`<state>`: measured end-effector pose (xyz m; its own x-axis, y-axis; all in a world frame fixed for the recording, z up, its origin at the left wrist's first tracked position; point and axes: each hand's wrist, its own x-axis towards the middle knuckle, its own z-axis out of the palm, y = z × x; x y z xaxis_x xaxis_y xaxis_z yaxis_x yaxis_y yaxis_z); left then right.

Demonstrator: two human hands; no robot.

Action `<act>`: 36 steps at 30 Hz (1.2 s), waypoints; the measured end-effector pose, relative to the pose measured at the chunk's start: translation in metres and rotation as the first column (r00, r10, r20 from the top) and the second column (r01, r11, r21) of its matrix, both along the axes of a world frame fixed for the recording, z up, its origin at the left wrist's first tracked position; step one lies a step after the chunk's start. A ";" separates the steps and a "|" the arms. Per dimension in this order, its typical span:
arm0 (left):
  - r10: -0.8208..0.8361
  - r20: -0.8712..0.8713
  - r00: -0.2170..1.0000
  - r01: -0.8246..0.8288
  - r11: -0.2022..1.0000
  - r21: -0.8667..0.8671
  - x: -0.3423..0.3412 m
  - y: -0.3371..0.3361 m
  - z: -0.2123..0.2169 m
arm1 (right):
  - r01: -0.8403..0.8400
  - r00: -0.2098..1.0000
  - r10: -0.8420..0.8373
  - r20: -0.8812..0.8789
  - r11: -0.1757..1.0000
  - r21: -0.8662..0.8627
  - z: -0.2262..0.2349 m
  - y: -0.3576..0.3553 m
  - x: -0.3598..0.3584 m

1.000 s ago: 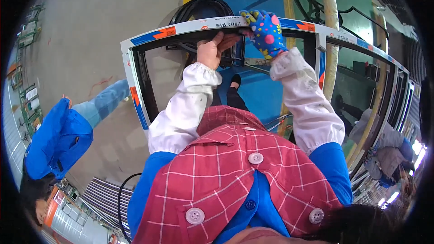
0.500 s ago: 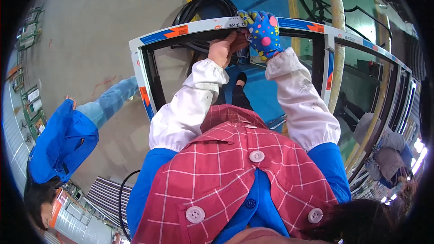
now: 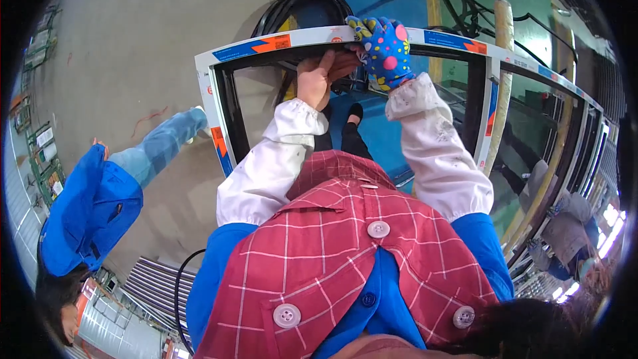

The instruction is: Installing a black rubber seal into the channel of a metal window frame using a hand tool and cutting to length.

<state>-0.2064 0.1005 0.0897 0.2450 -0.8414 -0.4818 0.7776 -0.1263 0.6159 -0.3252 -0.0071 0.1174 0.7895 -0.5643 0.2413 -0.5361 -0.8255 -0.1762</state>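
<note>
Window frame (image 3: 219, 113) stands upright just ahead of me, white with a black inner edge. Blue and orange label strips run along its far top rail and down both side rails. My bare left hand (image 3: 318, 78) presses under the top rail, fingers curled on it. My right hand (image 3: 384, 50), in a spotted blue glove, grips the rail from above. Black hose coil (image 3: 299, 6) lies beyond.

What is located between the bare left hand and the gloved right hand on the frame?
In the head view, no separate object lies between the left hand and the right hand; they nearly meet at the white window frame, under its top bar.
</note>
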 end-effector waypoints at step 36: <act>-0.131 0.953 0.274 0.547 0.836 -0.042 0.060 0.032 -0.052 | 0.043 0.959 -0.039 0.282 0.999 -0.005 -0.015 0.044 0.106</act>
